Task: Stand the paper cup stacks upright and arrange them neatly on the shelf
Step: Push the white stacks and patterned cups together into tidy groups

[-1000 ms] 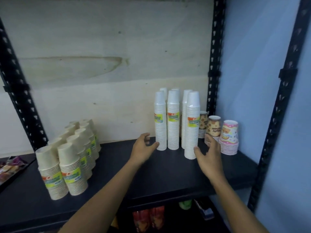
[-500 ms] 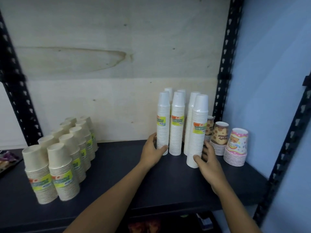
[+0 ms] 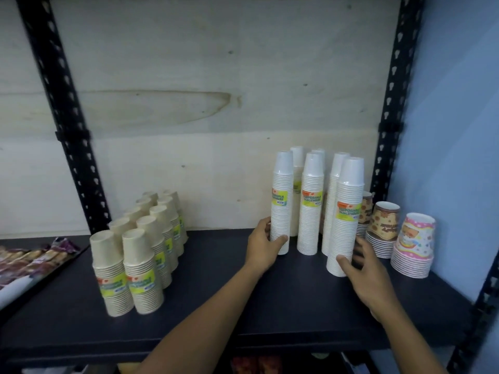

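On the dark shelf [image 3: 216, 298], seen from the head camera, 6 tall white cup stacks stand upright in a tight cluster towards the right, the rear ones partly hidden. The left hand [image 3: 266, 242] is curled round the base of the leftmost white stack [image 3: 280, 209], with the thumb across the front and the fingers behind it. The right hand [image 3: 370, 276] grips the foot of the front-right white stack [image 3: 347, 225], with the thumb low on its face and the fingers round its right side. That stack stands forward of its neighbours, out of line with the middle white stack [image 3: 310, 214].

1 second ago the left hand was spread and just short of its stack, and the right hand lay beside its stack with the fingers loose. Both have since closed on the bases. Nothing is left to stand up in this cluster, so this looks like the tidying stage. The likely move is to slide the forward stack back into the row while the left hand steadies the group.

To the left, well apart, 2 rows of shorter beige stacks [image 3: 140, 260] already stand in order. Printed brown cups [image 3: 383, 225] and a pink printed stack [image 3: 414, 247] sit just right of the white ones. These tall stacks look likely to topple if they are pushed high rather than low.
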Motion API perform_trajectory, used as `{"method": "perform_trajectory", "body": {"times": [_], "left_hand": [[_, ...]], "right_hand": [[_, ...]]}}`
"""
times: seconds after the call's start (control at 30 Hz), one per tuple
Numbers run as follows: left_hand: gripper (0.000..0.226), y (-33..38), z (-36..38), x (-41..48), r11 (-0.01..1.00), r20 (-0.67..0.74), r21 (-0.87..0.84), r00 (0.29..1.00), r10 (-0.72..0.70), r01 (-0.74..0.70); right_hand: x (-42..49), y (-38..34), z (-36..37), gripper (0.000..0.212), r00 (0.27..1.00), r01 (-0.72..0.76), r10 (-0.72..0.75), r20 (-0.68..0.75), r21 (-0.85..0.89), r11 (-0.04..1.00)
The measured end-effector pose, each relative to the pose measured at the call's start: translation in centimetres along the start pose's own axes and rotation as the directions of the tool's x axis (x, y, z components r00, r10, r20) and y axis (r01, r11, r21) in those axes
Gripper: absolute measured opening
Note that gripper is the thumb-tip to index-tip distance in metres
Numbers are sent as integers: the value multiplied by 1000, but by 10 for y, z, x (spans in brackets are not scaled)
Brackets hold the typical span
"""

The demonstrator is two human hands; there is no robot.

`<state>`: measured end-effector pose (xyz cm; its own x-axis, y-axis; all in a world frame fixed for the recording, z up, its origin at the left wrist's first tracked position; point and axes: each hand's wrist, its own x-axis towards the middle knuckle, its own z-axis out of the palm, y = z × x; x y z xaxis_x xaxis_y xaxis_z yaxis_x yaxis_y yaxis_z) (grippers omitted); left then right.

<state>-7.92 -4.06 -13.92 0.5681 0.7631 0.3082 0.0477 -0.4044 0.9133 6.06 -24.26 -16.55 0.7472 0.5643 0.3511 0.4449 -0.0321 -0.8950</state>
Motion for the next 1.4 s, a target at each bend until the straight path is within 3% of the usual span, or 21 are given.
{"method": "perform_trajectory", "body": {"times": [0.23, 0.53, 0.7, 0.83, 1.0, 1.23, 1.4], "left_hand": [[58, 0, -57, -23, 999, -121, 45, 992, 25, -20], [59, -15, -115, -53, 985, -249, 164, 965, 85, -45], [53, -30, -124, -57, 976, -261, 208, 959, 112, -58], [60, -37, -120, -54, 979, -283, 205, 956, 75, -16], [62, -41, -117, -49, 988, -307, 157, 950, 51, -2], [58, -45, -117, -48, 990, -352, 140, 935, 37, 14], [66, -45, -119, -53, 993, -300, 113, 954, 4, 32]], "right_hand": [[-9, -14, 8, 60, 996, 79, -81, -36, -54, 995], [-23, -69, 97, 61, 982, 146, -141, 130, -27, 989], [-17, -79, 140, 61, 969, 150, -145, 199, -10, 989], [-9, -76, 160, 62, 964, 130, -115, 238, -50, 990], [-2, -74, 177, 54, 969, 115, -97, 228, -67, 991], [-3, -76, 187, 60, 960, 154, -133, 247, -71, 985], [-11, -75, 187, 59, 965, 163, -147, 219, -60, 985]]}}
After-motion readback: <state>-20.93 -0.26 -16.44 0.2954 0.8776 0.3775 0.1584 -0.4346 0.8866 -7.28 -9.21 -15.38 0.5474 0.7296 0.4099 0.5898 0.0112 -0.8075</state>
